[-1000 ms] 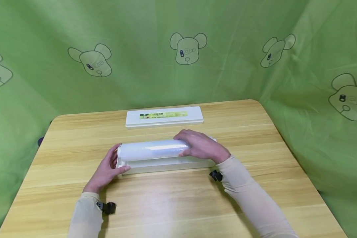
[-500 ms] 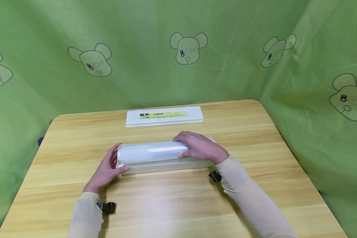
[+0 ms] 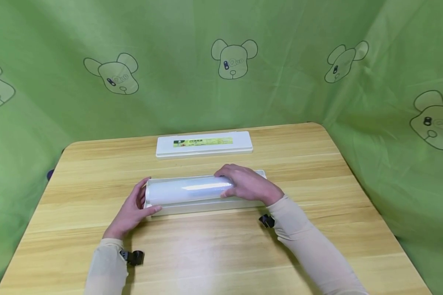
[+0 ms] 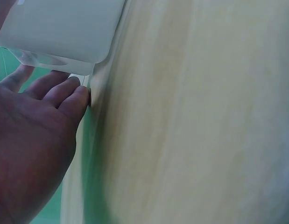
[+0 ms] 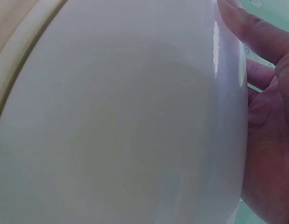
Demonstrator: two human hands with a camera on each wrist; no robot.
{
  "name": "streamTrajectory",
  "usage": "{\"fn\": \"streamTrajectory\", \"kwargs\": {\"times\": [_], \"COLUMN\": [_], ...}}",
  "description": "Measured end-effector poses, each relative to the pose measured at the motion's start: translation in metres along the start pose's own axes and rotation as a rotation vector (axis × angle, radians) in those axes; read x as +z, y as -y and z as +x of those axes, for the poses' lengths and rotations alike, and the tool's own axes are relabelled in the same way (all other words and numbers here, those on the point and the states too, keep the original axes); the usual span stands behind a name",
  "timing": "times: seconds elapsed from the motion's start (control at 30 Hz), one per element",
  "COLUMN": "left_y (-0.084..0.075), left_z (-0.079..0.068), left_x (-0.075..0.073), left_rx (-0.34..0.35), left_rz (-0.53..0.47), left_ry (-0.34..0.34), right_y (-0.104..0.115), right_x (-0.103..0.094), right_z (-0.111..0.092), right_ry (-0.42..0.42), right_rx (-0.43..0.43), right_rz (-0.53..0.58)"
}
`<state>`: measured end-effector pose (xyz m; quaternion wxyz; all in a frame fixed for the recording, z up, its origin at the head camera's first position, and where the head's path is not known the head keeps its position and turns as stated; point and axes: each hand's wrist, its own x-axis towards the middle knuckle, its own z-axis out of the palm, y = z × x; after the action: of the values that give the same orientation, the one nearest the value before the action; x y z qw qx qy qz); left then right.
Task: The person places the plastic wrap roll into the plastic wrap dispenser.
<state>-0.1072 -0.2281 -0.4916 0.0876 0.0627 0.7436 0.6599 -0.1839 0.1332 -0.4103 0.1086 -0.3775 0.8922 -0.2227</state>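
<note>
A glossy clear-white roll of cling film (image 3: 184, 190) lies lengthwise in a long white open box (image 3: 206, 206) on the table. My right hand (image 3: 249, 184) grips the roll near its right end, thumb in front and fingers over the far side. In the right wrist view a pale, glossy surface fills most of the picture beside that hand (image 5: 270, 112). My left hand (image 3: 130, 213) holds the box's left end, its thumb at the near corner. The left wrist view has the fingers (image 4: 72, 100) against the box's end wall (image 4: 65, 28).
Behind the box, near the table's far edge, lies a white lid (image 3: 241, 142) with a green-yellow label. Green curtain (image 3: 177, 94) hangs close behind the wooden table (image 3: 206, 254) and along its sides.
The roll has sunk lower into the box, with my right hand moving slightly down along with it. My left hand has stayed at the box's left end.
</note>
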Motion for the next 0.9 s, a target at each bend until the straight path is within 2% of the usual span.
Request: {"fn": "streamTrajectory", "kwargs": {"times": [0.9], "left_y": [-0.001], "left_z": [0.0], "left_x": [0.001], "left_rx": [-0.005], "left_rz": [-0.002], "left_ry": [-0.002], "right_y": [-0.005], "right_x": [0.013], "right_z": [-0.003], "right_ry": [-0.022], "right_rx": [0.001], "right_rz": [-0.004]}}
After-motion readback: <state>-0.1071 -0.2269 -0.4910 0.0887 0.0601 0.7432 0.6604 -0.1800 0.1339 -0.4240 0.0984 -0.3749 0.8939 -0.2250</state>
